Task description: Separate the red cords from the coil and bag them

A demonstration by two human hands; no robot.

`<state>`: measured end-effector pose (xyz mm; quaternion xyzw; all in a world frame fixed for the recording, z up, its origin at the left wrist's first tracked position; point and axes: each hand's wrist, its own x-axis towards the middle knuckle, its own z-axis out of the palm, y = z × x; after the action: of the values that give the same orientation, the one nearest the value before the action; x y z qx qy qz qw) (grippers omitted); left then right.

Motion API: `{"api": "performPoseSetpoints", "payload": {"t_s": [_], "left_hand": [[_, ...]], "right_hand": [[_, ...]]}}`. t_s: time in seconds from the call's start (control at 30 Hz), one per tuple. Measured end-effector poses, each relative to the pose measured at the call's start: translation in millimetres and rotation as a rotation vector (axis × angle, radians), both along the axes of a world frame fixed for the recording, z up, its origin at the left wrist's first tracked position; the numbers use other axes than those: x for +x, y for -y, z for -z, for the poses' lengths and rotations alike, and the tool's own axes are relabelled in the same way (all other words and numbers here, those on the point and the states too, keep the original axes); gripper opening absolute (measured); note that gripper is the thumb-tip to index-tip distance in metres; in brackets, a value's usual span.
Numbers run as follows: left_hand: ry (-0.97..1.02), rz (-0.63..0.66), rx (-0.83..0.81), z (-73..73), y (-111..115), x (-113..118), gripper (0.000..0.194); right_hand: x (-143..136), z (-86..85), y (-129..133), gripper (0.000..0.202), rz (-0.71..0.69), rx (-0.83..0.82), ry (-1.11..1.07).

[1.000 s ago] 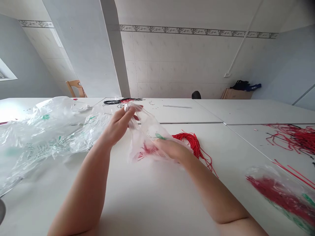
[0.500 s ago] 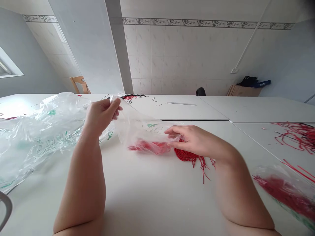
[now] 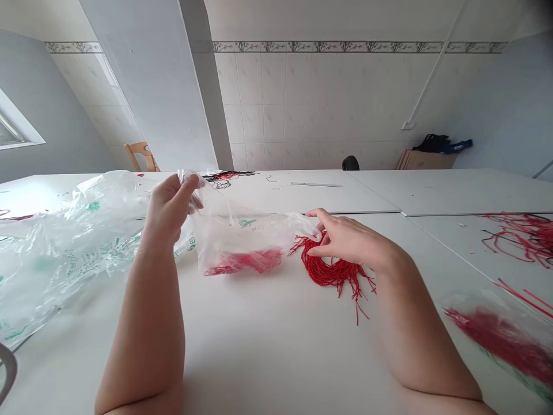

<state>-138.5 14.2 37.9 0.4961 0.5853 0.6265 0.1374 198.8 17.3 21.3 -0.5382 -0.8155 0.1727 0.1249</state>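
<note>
My left hand (image 3: 175, 202) is closed round a gathered end of a clear plastic bag (image 3: 248, 233) with green print, holding that end up off the table. Red cords (image 3: 246, 262) lie inside along the bag's lower side. On the right, the bag's narrow handle end (image 3: 305, 223) reaches the fingers of my right hand (image 3: 345, 236). Thumb and forefinger there are spread apart; whether they touch the plastic I cannot tell. Beneath and beside that hand, a looped bundle of red cords (image 3: 328, 274) rests on the white table, partly hidden by the fingers.
Large crumpled plastic bags (image 3: 82, 242) cover the table's left side. A second bag of red cords (image 3: 503, 343) lies at the near right, loose red and black cords (image 3: 525, 236) beyond it. Black and red cords (image 3: 228, 177) and a thin strip (image 3: 317, 184) lie at the back.
The bag and my left hand have shifted left. My right hand's fingers have spread, and the bag's handle end and more of the red cord bundle now show.
</note>
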Motion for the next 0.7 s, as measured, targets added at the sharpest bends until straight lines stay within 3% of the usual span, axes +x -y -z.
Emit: {"api": "performPoseSetpoints", "payload": {"t_s": [0.13,0.27,0.3,0.43,0.47,0.5,0.6,0.7], "left_hand": [[0.060,0.028,0.053,-1.2,2,1,0.023],[0.201,0.153,0.094,-3.8,4,7,0.024],[0.232,0.174,0.101,-4.2,4,9,0.025],[0.330,0.176,0.098,-3.2,0,15,0.023],[0.349,0.159,0.099,-2.4,-2,16,0.023],[0.369,0.142,0.107,-1.8,-4,16,0.023],[0.456,0.144,0.151,-1.8,-7,18,0.030],[0.636,0.295,0.167,-6.0,-5,23,0.038]], "right_hand": [[5,-6.4,1,0.019,-0.022,0.052,-0.100],[15,-7.7,-2,0.025,-0.122,0.108,-0.281],[16,-6.2,-3,0.028,-0.116,0.103,-0.280],[8,4.0,-7,0.102,-0.124,0.004,-0.150],[4,6.0,-8,0.104,-0.184,-0.031,-0.163],[0,7.3,-10,0.095,-0.256,-0.068,-0.213],[-12,8.0,-15,0.041,-0.435,-0.159,-0.503],[-22,8.3,-20,0.033,-0.499,-0.213,-0.883]]}}
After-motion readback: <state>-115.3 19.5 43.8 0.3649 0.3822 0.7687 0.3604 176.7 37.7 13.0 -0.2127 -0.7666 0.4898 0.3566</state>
